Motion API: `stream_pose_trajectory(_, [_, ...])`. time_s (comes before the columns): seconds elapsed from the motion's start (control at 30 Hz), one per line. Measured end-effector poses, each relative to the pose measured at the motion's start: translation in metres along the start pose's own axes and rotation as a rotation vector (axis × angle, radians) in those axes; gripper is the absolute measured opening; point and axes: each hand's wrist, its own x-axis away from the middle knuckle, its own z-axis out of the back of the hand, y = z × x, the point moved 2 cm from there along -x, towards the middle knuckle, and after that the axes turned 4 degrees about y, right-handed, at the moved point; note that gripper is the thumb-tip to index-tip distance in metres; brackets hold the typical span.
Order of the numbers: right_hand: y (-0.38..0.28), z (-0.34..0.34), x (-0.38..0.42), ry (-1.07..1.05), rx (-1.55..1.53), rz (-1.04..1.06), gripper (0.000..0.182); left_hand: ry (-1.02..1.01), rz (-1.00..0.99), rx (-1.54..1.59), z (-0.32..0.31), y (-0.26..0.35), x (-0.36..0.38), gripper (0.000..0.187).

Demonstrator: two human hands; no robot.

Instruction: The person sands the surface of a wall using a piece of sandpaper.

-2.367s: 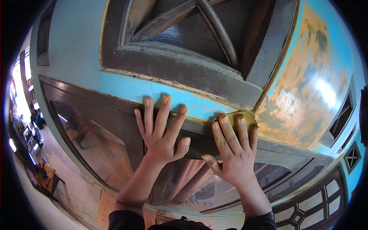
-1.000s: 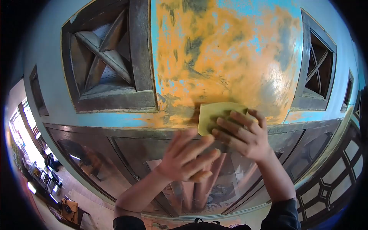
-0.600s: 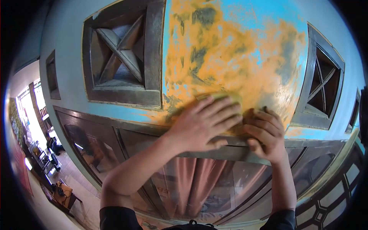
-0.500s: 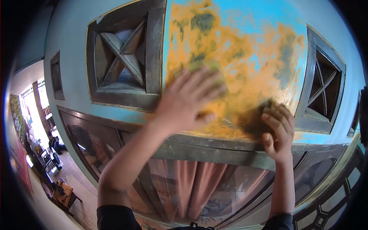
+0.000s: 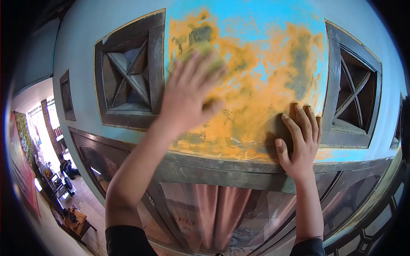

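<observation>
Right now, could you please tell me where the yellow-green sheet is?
The yellow-green sheet is in the head view's upper middle, under the left hand, against the orange-patched wall, right of the left X-barred frame.

Near the upper left corner of the orange-smeared wall panel [image 5: 256, 106], the left hand [image 5: 190, 91] is blurred and covers most of a yellowish sheet [image 5: 210, 45], itself indistinct, so how the fingers grip it cannot be made out. The right hand [image 5: 301, 143], by the panel's lower right corner, has its palm turned out of sight, while the panel's upper end and both black sleeves [image 5: 128, 241] are cut off. Well left of the panel, dark objects [image 5: 67, 167] are too small to identify.
</observation>
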Motion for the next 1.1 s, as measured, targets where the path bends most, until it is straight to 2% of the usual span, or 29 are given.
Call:
stream_pose_trajectory(0.1, [0.002, 0.0, -0.001, 0.011, 0.011, -0.018, 0.043, 0.157, 0.172, 0.05, -0.004, -0.03, -0.03, 0.067])
stream_pose_trajectory(0.2, [0.002, 0.002, 0.002, 0.001, 0.011, -0.035, 0.045, 0.022, 0.121, -0.026, -0.002, 0.012, -0.02, 0.067])
stream_pose_trajectory(0.27, [0.002, 0.002, 0.003, -0.004, 0.005, -0.039, 0.047, -0.13, -0.089, 0.134, -0.003, 0.062, 0.011, 0.066])
stream_pose_trajectory(0.37, [0.002, 0.003, 0.003, -0.041, 0.011, -0.03, 0.052, -0.224, -0.293, 0.278, -0.007, 0.083, 0.047, 0.065])
stream_pose_trajectory(0.47, [0.002, 0.005, -0.002, -0.078, 0.023, -0.011, 0.054, -0.083, -0.132, 0.056, 0.003, 0.026, 0.0, 0.068])
stream_pose_trajectory(0.57, [0.008, 0.008, -0.019, -0.103, 0.042, 0.038, 0.056, 0.173, 0.068, 0.005, -0.005, -0.047, -0.05, 0.068])
stream_pose_trajectory(0.7, [0.017, 0.011, -0.029, -0.107, 0.049, 0.067, 0.057, 0.303, 0.207, -0.005, -0.013, -0.062, -0.07, 0.069])
stream_pose_trajectory(0.8, [0.019, 0.011, -0.022, -0.112, 0.052, 0.055, 0.057, 0.136, 0.094, -0.057, -0.01, -0.005, -0.045, 0.071])
stream_pose_trajectory(0.87, [0.021, 0.011, -0.018, -0.1, 0.041, 0.053, 0.057, -0.207, -0.117, 0.036, -0.002, 0.062, -0.005, 0.074])
stream_pose_trajectory(0.93, [0.02, 0.012, -0.016, -0.106, 0.02, 0.035, 0.057, -0.227, -0.331, 0.222, -0.009, 0.108, 0.045, 0.075])
stream_pose_trajectory(1.03, [0.021, 0.013, -0.018, -0.101, 0.02, 0.034, 0.056, -0.242, -0.333, 0.052, -0.001, 0.065, -0.008, 0.073])
stream_pose_trajectory(1.1, [0.022, 0.011, -0.015, -0.096, 0.014, 0.029, 0.055, -0.044, -0.165, -0.047, -0.002, 0.018, -0.055, 0.072])
